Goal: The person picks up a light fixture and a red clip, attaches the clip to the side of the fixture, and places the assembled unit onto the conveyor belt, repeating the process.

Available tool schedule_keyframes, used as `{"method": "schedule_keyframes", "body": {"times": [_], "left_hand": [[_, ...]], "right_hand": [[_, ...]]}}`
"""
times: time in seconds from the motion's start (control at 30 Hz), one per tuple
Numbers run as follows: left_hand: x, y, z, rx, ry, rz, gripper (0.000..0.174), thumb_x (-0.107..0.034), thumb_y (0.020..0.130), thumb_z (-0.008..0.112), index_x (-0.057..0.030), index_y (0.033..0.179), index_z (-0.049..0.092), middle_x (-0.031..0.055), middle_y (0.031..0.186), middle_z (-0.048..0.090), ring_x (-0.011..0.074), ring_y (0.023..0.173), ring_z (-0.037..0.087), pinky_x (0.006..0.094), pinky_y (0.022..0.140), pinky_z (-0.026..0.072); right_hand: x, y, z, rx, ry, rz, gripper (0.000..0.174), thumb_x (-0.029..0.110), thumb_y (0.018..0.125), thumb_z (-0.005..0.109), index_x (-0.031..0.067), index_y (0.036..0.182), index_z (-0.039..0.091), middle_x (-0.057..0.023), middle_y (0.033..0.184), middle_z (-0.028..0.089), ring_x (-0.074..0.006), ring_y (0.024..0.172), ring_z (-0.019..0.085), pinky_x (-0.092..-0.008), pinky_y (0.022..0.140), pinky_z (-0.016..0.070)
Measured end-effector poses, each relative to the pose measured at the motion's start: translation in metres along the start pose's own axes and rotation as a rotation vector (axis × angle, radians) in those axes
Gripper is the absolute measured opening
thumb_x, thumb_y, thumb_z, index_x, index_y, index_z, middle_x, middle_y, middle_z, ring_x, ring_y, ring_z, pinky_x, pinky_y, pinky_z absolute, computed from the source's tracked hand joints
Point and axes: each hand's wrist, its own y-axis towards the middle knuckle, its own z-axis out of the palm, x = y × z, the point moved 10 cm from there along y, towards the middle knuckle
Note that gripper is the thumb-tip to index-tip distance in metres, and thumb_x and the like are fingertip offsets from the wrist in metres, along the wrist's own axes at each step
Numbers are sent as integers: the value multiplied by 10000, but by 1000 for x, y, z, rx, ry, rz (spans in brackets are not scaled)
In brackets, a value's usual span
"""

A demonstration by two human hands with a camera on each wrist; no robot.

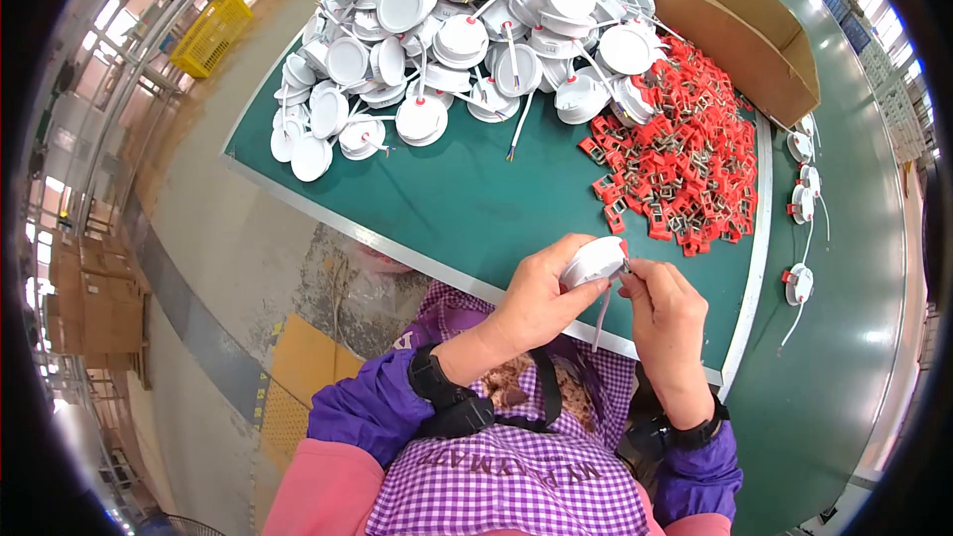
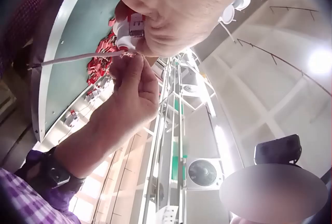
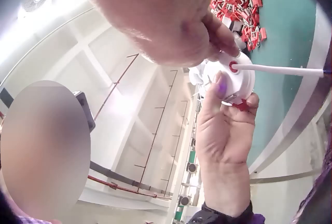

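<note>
A round white downlight (image 1: 597, 260) is held above the near edge of the green table. My left hand (image 1: 541, 290) grips it by the rim, thumb on one side and fingers on the other. From its back hangs a white cable (image 3: 280, 70), coming out through a red grommet (image 3: 233, 66). A red spring clip (image 2: 136, 25) sits at the rim beside my left fingers. My right hand (image 1: 667, 313) pinches a small metal-and-red spring clip (image 1: 625, 251) at the rim on the right; the fingertips partly hide it.
A large heap of white downlights (image 1: 462, 40) covers the far side of the table (image 1: 447, 194). Right of it lies a pile of red spring clips (image 1: 685, 154), with a cardboard box (image 1: 735, 20) behind. Several downlights (image 1: 798, 283) line the green surface at the right.
</note>
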Motion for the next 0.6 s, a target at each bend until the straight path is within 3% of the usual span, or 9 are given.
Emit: {"method": "schedule_keyframes", "body": {"times": [0.2, 0.27, 0.3, 0.37, 0.4, 0.43, 0.5, 0.6], "left_hand": [[-9, 4, -1, 83, 81, -22, 298, -53, 815, 648, -23, 1098, 557, 20, 942, 610, 69, 853, 556, 241, 737, 467], [-6, 3, 1, 106, 53, -36, 296, -57, 817, 651, -24, 1096, 560, 20, 944, 611, 67, 854, 555, 241, 738, 468], [0, 2, 6, 140, -72, -75, 307, -68, 815, 658, -27, 1103, 559, 16, 944, 610, 64, 855, 554, 239, 737, 469], [5, 0, 9, 158, -184, -111, 318, -79, 814, 666, -30, 1109, 558, 13, 944, 609, 61, 856, 554, 238, 736, 470], [7, -2, 13, 191, -203, -137, 327, -86, 814, 670, -32, 1115, 555, 8, 943, 606, 59, 852, 553, 236, 733, 471], [9, -4, 17, 222, -221, -163, 335, -92, 813, 674, -34, 1120, 553, 3, 942, 602, 56, 849, 552, 234, 729, 471], [5, -3, 23, 261, -200, -133, 327, -92, 814, 667, -31, 1113, 549, -2, 930, 592, 60, 832, 547, 242, 720, 466], [3, -2, 29, 290, -192, -129, 313, -87, 812, 661, -28, 1099, 549, 0, 918, 589, 64, 825, 544, 244, 720, 463]], "right_hand": [[4, -1, -3, -76, 40, -34, 146, -19, 753, 648, 1, 883, 583, -134, 743, 592, -280, 611, 593, -332, 542, 479], [-3, 0, -4, -64, 82, -15, 166, -51, 746, 643, -4, 893, 580, -105, 760, 611, -206, 613, 611, -283, 548, 478], [-5, 1, -6, -64, 85, -18, 166, -51, 746, 643, -4, 893, 580, -105, 760, 611, -206, 613, 611, -283, 548, 478], [-39, -3, 4, 8, 547, 334, 253, -93, 734, 631, -5, 961, 566, -72, 851, 628, -125, 659, 617, -241, 571, 477], [-45, -6, 3, 0, 637, 386, 359, -119, 725, 620, -11, 1057, 535, -72, 956, 613, -95, 711, 611, -215, 596, 477], [-49, -9, 2, 29, 672, 459, 405, -123, 735, 613, -29, 1114, 504, -108, 990, 598, -123, 719, 626, -220, 616, 496], [-50, -15, 5, 122, 741, 535, 399, -121, 750, 601, -41, 1128, 501, -125, 997, 599, -137, 734, 634, -228, 640, 518], [-50, -15, 0, 120, 735, 487, 385, -115, 763, 590, -67, 1133, 494, -138, 1005, 602, -150, 731, 637, -239, 629, 533]]}}
